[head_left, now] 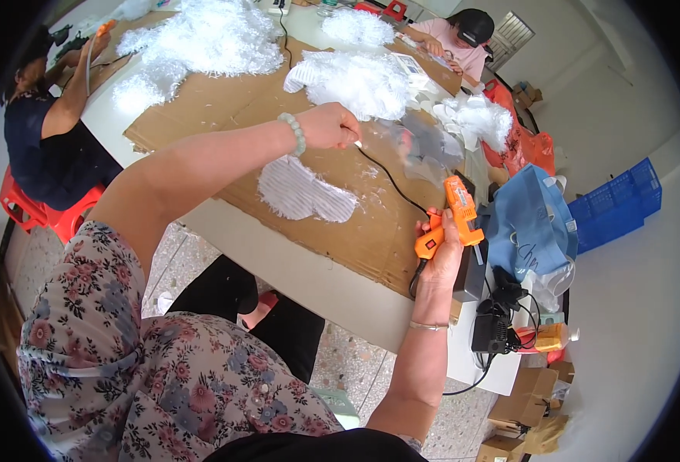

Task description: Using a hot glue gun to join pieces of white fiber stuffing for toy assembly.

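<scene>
My right hand (445, 245) is wrapped round an orange hot glue gun (461, 199) at the right side of the cardboard. Farther left, my left hand (329, 126) is closed in a pinch above the cardboard. A small white piece (358, 144) shows at its fingertips, and a black cord (388, 175) runs from beside it toward the glue gun. Whether the two are joined I cannot tell. Below my left wrist lies a white striped, fluffy-edged fabric piece (303, 190). Brown cardboard (340, 242) carries it, with white fluff scraps around.
Heaps of white shaggy material (216, 38) and another pile (359, 81) cover the far table. A clear plastic sheet (424, 146) lies beyond the gun. At right stand a blue bag (532, 219) and a black power adapter (491, 329). Co-workers sit at left (51, 146) and far right (455, 42).
</scene>
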Demonstrator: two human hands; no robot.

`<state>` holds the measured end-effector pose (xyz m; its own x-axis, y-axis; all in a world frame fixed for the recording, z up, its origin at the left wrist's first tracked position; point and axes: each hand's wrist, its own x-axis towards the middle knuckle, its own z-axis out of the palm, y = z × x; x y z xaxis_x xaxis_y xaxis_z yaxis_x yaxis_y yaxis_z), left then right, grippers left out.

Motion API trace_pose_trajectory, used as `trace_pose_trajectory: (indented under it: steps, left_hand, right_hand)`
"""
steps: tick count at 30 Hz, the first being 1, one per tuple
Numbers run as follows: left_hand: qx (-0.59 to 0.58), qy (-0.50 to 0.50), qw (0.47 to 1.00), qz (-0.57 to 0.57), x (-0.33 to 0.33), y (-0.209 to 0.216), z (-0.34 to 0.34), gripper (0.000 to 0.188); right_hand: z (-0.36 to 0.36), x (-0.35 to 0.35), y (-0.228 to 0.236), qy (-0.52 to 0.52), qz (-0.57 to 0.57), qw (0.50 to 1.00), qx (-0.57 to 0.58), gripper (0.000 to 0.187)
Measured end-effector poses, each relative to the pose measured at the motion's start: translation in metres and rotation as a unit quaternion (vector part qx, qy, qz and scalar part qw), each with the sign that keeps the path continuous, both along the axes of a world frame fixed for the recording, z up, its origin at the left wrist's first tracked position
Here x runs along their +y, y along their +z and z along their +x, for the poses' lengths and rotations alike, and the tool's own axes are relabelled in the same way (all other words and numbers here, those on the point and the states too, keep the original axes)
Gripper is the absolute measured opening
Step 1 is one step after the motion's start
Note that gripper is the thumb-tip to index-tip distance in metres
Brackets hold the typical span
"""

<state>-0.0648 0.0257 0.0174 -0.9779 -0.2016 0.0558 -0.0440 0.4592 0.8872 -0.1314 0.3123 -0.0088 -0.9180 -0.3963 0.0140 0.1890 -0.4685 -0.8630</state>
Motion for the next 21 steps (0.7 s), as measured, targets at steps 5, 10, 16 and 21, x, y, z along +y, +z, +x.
trace_pose_trajectory:
  steps: [5,10,16,21]
  left_hand:
    - [0.043,0.029,0.997,0.064,0.005,0.004,0.016,0.021]
    - [0.085,0.151,0.983,0.051,0.024,0.019,-0.005,0.023]
    - [0.125,0.129,0.977,0.111,0.044,0.012,-0.057,0.019]
    - [0.092,0.117,0.974,0.173,0.06,-0.001,-0.079,0.023]
  right_hand:
    - [0.001,0.001,0.0,0.002,0.017,1.0,0.004,0.018]
    - [0.005,-0.003,-0.002,0.01,0.016,1.0,0.019,0.022]
    - [0.011,-0.002,0.008,-0.003,0.001,1.0,0.006,0.022]
    - [0.006,-0.007,0.015,-0.033,-0.008,0.999,0.009,0.018]
